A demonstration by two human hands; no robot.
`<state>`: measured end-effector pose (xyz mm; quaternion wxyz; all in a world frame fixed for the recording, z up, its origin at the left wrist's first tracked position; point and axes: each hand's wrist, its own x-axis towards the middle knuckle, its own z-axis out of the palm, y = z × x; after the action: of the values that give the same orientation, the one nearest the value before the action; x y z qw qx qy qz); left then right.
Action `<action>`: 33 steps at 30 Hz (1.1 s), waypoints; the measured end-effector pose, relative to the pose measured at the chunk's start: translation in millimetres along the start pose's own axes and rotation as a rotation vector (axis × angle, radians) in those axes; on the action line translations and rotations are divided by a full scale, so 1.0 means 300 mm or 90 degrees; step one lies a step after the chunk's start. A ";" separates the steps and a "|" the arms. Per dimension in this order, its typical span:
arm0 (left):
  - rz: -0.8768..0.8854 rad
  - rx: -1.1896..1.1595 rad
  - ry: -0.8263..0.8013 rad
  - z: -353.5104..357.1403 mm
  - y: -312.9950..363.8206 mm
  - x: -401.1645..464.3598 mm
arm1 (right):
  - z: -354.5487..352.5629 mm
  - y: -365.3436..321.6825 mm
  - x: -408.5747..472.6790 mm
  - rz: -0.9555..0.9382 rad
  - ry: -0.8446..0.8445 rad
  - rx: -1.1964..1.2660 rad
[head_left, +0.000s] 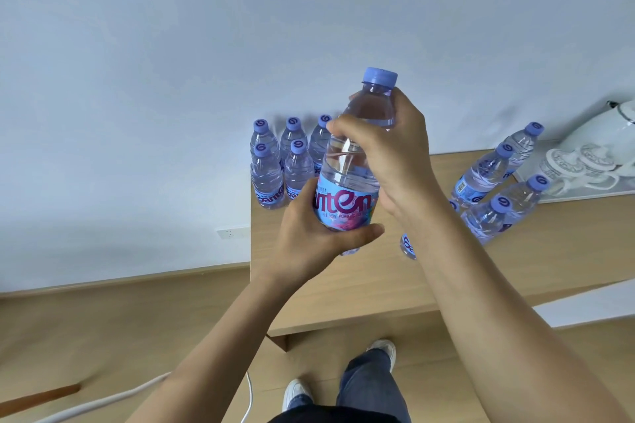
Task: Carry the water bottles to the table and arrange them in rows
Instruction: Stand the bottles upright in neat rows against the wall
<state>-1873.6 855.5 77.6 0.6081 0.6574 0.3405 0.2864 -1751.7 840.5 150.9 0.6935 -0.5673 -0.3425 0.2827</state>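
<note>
A: Which step was in hand?

B: Placing, by my reading. The left hand [309, 237] was wrapped round the label of a water bottle [354, 165], and the right hand [388, 154] was curled over its shoulder just under the blue cap. The bottle was upright, held above the table [343, 292] at the centre of the frame.

A: And the rows?

B: A group of standing bottles [275, 161] sat at the table's far left corner, against the wall: three caps behind, two in front (a third may have been hidden behind the held bottle). To the right of centre a loose cluster of bottles [494, 182] stood unsorted, just beside a white tray [584, 192] with a kettle [615, 134].

A: So the next move?

B: Probably lowering it beside the front pair, base flat, without nudging them.

A: Room to work?

B: Bare wood showed toward the near edge. The left edge ran close beside the group, so a bottle set too far left could tip off
</note>
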 end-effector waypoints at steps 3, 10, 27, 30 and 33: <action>-0.018 -0.065 -0.062 -0.010 -0.003 -0.005 | -0.016 -0.016 -0.006 0.014 -0.039 0.036; -0.036 -0.164 -0.158 -0.035 0.001 -0.003 | -0.050 -0.031 0.013 0.078 -0.130 0.107; -0.016 -0.100 -0.090 -0.036 0.002 -0.021 | -0.009 -0.019 -0.026 0.049 -0.034 0.077; -0.007 -0.118 -0.119 -0.047 0.003 -0.024 | -0.018 -0.013 -0.020 0.060 -0.069 0.114; 0.002 -0.118 -0.123 -0.058 -0.006 -0.022 | -0.017 -0.003 -0.012 0.070 -0.096 0.130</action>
<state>-1891.6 860.9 77.7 0.6959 0.6235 0.2511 0.2528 -1749.9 834.6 150.4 0.7032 -0.4888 -0.3319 0.3955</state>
